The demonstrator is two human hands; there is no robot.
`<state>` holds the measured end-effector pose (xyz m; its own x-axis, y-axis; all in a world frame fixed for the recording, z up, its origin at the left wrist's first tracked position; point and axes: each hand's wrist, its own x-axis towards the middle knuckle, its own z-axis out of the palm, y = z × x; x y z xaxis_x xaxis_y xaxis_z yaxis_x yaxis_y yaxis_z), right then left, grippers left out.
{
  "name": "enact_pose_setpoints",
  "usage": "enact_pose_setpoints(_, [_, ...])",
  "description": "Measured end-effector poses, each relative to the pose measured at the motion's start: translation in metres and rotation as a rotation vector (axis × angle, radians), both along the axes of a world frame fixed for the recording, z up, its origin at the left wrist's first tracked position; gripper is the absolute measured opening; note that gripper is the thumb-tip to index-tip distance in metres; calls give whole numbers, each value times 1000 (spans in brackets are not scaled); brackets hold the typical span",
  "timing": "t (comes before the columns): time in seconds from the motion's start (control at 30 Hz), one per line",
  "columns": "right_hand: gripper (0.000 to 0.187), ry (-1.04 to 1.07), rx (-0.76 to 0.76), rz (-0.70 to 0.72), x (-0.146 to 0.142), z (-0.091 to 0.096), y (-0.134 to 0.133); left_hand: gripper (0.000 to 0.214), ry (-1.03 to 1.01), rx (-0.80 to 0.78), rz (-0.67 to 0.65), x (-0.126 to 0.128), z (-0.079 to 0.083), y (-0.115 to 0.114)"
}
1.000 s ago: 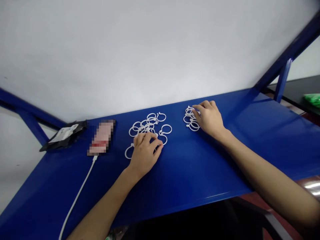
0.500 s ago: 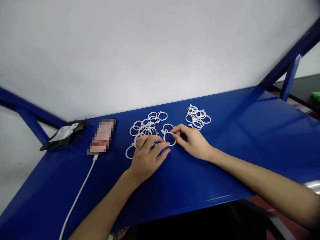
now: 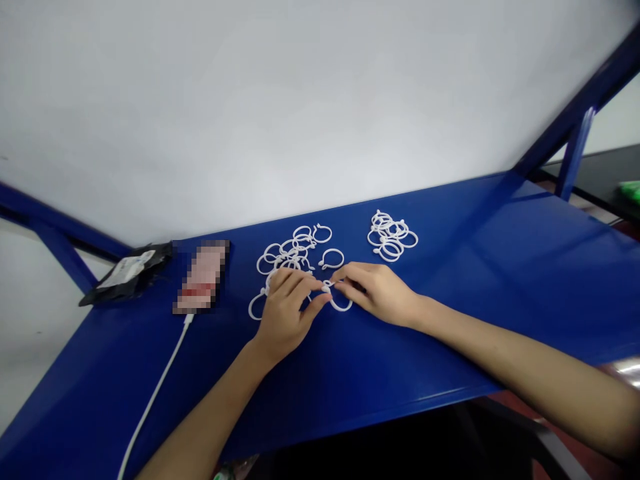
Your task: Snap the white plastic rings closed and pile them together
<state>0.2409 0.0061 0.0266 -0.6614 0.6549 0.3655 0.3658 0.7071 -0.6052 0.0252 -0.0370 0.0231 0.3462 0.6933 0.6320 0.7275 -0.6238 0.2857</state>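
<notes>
A white plastic curtain ring [image 3: 342, 308] with a small eyelet is pinched between both hands above the blue table. My left hand [image 3: 286, 308] grips its left end at the eyelet with thumb and fingertips. My right hand [image 3: 376, 290] closes thumb and forefinger on the ring's upper side. Just behind the hands lies a single loose ring [image 3: 333, 251]. A heap of similar rings [image 3: 295, 248] spreads behind and left of my left hand, which partly covers it. Farther back on the right is a smaller pile of rings [image 3: 393, 235].
The blue table [image 3: 380, 373] meets a white wall [image 3: 320, 120] at the back. On the left are a blurred-out phone [image 3: 203, 277] with a white cable [image 3: 155, 393] and a black plastic package [image 3: 131, 270]. Blue metal struts [image 3: 575, 153] rise at both sides.
Both hands have drawn slightly nearer with the ring, away from the loose ring behind it. My left thumb and fingers have closed on the ring's end.
</notes>
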Motion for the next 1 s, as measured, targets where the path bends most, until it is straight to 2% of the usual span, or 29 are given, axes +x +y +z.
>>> enact_pose_setpoints(0.27, [24,9,64,129,-1,5,-2,22,-29,-20,28,-3,-3,1])
enact_pose_setpoints(0.53, [36,-86,157,153,0,4,-8,28,9,-38,46,0,-2,-6])
enact_pose_setpoints(0.7, [38,-184,237,137,0,3,-7,25,41,-64,63,-1,-5,-5])
enact_pose_setpoints(0.8, [33,-212,221,73,2,4,-1,19,47,-62,99,-2,-6,0])
enact_pose_setpoints(0.87, [31,-220,218,-18,6,6,7,17,46,-65,117,-2,-5,3])
enact_pose_setpoints(1.0, [26,-294,284,-334,26,13,32,14,56,-46,112,-1,-2,3])
